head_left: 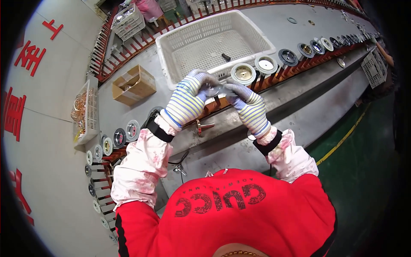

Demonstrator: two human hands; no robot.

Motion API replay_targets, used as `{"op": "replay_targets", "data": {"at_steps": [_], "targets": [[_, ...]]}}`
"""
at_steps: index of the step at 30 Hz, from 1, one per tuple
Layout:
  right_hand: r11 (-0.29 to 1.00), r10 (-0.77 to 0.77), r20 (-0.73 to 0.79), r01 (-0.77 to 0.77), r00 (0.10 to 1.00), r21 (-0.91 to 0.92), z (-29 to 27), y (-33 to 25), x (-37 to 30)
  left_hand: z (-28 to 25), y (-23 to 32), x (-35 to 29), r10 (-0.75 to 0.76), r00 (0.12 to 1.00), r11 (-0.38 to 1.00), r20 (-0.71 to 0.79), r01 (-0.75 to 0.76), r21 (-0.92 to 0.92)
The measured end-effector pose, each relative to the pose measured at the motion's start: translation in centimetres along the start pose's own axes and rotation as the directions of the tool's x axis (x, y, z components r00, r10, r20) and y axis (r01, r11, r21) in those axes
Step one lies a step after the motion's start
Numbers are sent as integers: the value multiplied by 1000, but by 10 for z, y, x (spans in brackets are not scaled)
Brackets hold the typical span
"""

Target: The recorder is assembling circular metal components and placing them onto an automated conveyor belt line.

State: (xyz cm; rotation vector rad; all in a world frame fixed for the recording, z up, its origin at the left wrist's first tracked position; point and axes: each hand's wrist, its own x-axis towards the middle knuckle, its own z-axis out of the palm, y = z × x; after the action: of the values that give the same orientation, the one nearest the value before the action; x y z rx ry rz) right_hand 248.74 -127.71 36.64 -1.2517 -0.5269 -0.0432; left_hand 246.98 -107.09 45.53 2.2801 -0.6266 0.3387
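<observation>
My left hand (187,99), in a striped glove with greyish fingertips, is closed on one side of a small shiny grey piece (216,90). From the other side my right hand (249,106), gloved the same way, pinches it. The piece looks rounded and partly see-through, but fingers hide much of it and its kind cannot be made out. Both hands are over the near edge of the bench, in front of a white plastic crate (164,64). Just beyond my right hand, a round disc with a gold-toned middle (243,74) sits in the row on the conveyor.
Several round discs (288,57) stand on a curving line of spindles, right and left. A small black piece (226,57) lies in the crate. Left are a cardboard box (134,85) and a basket of copper-coloured parts (90,112). A metal handle (204,127) juts out below my hands.
</observation>
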Motion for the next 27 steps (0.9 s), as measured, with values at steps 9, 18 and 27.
{"op": "replay_targets", "data": {"at_steps": [9, 18, 27], "targets": [[692, -239, 281, 366, 929, -622, 9, 32, 32, 61, -62, 13, -391, 918, 902, 70, 398, -167], [838, -69, 384, 262, 921, -478, -17, 19, 21, 47, -25, 42, -548, 824, 821, 143, 498, 278], [875, 227, 529, 67, 817, -480, -65, 6, -50, 35, -7, 44, -544, 826, 787, 147, 441, 432]]}}
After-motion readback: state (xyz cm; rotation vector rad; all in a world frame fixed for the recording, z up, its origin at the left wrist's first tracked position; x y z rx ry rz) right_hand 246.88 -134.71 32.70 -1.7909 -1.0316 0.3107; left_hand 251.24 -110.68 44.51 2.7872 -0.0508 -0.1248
